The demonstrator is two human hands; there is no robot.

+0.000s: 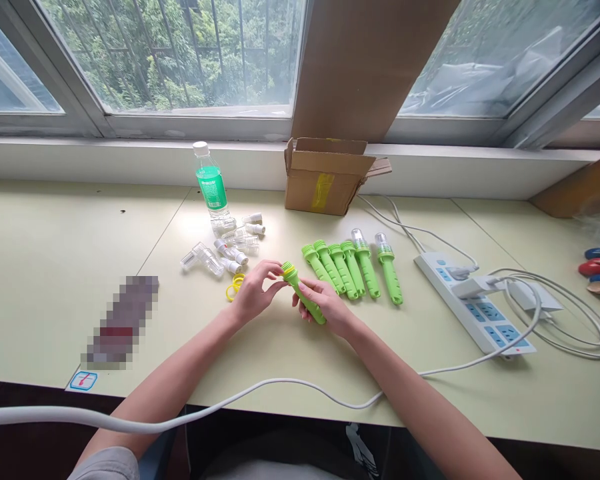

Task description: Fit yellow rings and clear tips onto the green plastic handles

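My right hand is wrapped round a green flashlight body, which is tilted with its threaded end up and to the left. A yellow rubber ring sits round that threaded end. My left hand has its thumb and fingertips closed at the ring. Loose yellow rings lie beside my left wrist. Several more green flashlight bodies lie in a row to the right. Two flashlights with clear caps lie at the row's right end. Clear plastic caps and white-ended pieces are heaped to the left.
A bottle with a green label stands behind the clear caps. An opened cardboard box is at the back. At right lies a power strip with plugs and cables. A white cable crosses the table's front edge below my arms.
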